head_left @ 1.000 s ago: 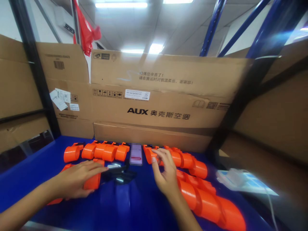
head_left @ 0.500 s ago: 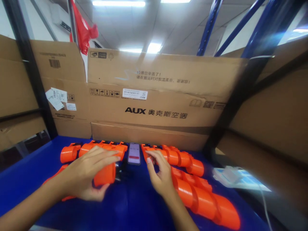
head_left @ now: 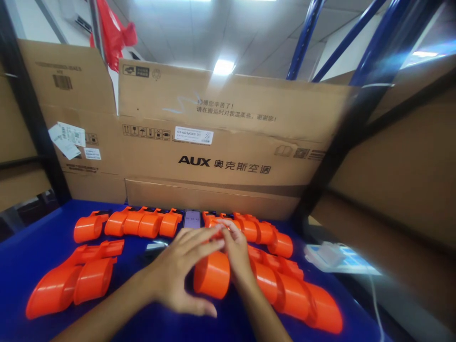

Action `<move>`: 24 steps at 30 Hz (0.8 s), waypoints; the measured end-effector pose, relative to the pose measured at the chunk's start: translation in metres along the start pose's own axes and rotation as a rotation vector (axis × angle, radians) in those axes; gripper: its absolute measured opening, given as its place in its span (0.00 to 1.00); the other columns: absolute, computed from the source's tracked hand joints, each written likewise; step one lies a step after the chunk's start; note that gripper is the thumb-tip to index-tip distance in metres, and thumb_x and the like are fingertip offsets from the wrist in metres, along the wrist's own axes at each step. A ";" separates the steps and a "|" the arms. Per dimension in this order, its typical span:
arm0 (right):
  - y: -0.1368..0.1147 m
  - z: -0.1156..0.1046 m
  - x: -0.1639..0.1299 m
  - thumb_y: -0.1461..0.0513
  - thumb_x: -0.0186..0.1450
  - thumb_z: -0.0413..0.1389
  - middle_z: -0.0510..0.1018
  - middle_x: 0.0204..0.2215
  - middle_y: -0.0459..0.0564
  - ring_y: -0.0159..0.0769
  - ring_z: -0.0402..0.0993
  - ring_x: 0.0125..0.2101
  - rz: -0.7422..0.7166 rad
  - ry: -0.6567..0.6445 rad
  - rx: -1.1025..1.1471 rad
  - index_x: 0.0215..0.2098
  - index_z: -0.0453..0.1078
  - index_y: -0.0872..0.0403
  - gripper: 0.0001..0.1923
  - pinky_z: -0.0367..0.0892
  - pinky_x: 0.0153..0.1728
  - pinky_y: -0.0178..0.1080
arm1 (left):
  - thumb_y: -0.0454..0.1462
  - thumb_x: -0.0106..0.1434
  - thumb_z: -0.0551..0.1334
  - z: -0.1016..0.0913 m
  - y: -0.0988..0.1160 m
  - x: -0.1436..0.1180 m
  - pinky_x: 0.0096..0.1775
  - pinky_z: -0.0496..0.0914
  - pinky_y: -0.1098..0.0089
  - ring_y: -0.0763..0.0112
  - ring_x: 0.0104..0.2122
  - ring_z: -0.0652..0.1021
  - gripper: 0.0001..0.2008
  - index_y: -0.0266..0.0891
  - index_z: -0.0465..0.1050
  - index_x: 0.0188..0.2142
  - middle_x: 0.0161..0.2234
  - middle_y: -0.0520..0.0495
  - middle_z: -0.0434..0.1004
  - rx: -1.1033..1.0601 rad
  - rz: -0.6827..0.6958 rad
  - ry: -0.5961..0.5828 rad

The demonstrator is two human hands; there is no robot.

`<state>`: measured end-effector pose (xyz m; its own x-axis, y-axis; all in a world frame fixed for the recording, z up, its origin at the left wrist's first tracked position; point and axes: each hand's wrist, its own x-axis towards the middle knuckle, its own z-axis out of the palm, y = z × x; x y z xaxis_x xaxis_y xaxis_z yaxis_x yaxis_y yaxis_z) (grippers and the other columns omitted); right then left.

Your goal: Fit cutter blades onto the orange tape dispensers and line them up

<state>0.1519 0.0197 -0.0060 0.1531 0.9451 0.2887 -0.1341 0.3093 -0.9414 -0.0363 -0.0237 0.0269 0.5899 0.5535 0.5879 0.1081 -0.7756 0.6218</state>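
Note:
An orange plastic cylinder-shaped part (head_left: 212, 276) stands between my hands, its upper end hidden by fingers. My left hand (head_left: 178, 268) is beside it on the left, fingers stretched over its top and thumb spread away from its side. My right hand (head_left: 235, 247) is bent at the part's upper end, fingertips pinched there; the exact grip is partly hidden. Behind my left wrist lies a dark shiny object (head_left: 155, 248), too covered to name. Two similar orange parts (head_left: 57, 287) sit at the left front.
Rows of similar orange parts with black pieces (head_left: 132, 223) stand along the back and the right side (head_left: 294, 297) of the blue tabletop (head_left: 135, 280). A phone (head_left: 192, 218) lies at the back. Cardboard (head_left: 228, 142) walls the rear. A white cabled device (head_left: 333, 256) is at right.
My left hand has moved right with an orange part and its thumb has come off it. My right hand's fingers have closed in at the part's top. The camera view has shifted slightly.

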 end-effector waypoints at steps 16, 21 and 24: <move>0.006 0.006 -0.009 0.51 0.72 0.48 0.77 0.30 0.47 0.36 0.73 0.28 -0.252 0.039 -0.341 0.50 0.69 0.50 0.17 0.69 0.27 0.36 | 0.54 0.58 0.62 0.004 -0.065 0.022 0.24 0.65 0.71 0.70 0.20 0.74 0.24 0.33 0.79 0.27 0.23 0.45 0.78 -0.949 -0.641 0.450; -0.004 0.025 -0.015 0.60 0.72 0.51 0.79 0.43 0.52 0.42 0.73 0.45 -0.470 -0.498 -0.799 0.48 0.73 0.50 0.11 0.67 0.49 0.44 | 0.48 0.56 0.67 -0.046 -0.068 0.019 0.25 0.70 0.71 0.71 0.20 0.75 0.17 0.34 0.77 0.30 0.23 0.48 0.78 -1.090 -0.509 0.825; -0.009 0.049 -0.015 0.61 0.71 0.52 0.77 0.51 0.52 0.43 0.69 0.50 -0.566 -0.796 -0.950 0.57 0.69 0.49 0.17 0.62 0.55 0.47 | 0.46 0.56 0.66 -0.059 -0.064 0.019 0.26 0.71 0.72 0.73 0.19 0.75 0.14 0.37 0.75 0.36 0.23 0.54 0.76 -1.168 -0.440 0.977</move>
<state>0.1033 0.0082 0.0067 -0.6823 0.6189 0.3891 0.5274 0.7853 -0.3242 -0.0793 0.0547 0.0292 -0.0906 0.9936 0.0673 -0.7967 -0.1129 0.5938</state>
